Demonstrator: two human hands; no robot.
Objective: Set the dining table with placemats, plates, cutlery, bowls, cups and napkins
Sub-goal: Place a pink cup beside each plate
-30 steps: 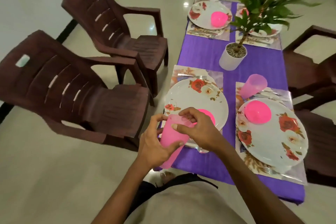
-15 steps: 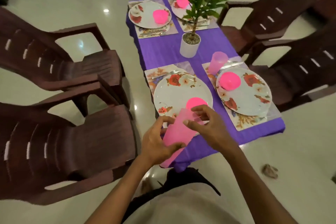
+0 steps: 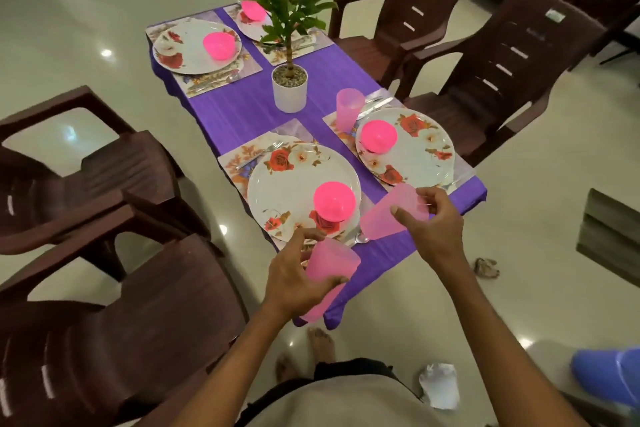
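Both hands carry translucent pink tumblers over the near end of the dining table (image 3: pixel 263 104), which is covered by a purple cloth. The right hand (image 3: pixel 433 229) has its fingers curled round a single pink cup (image 3: pixel 388 215), tipped so its long axis runs roughly level, with the mouth toward the table's near right corner and the base pointing left toward the near plate. The left hand (image 3: pixel 294 277) grips what looks like a short stack of pink cups (image 3: pixel 329 270), mouth up and tilted, hanging just off the near edge; how many are nested there I cannot tell.

The near-left setting has a floral placemat (image 3: pixel 239 159), a floral plate (image 3: pixel 287 191), a bright pink bowl (image 3: pixel 334 201), a fork (image 3: pixel 256 156) at its far-left corner and a spoon (image 3: pixel 360 237) at the near edge, but no cup. The near-right setting's plate (image 3: pixel 419 146) and bowl (image 3: pixel 377 137) already have a standing cup (image 3: pixel 348 109) at the placemat's far-left corner, beside a knife (image 3: pixel 375 106). The two far settings, past the potted plant (image 3: pixel 289 80), show plates and bowls but no cups that I can see.

The move in hand turns on this: the right hand's cup lies just right of the near-left plate, and the free spot matching the finished setting is ahead and to the left of that hand, toward the placemat's far side. The cup would need righting to vertical before it goes down. The right hand is the nearer one; the left holds the supply. No napkins appear on the table.
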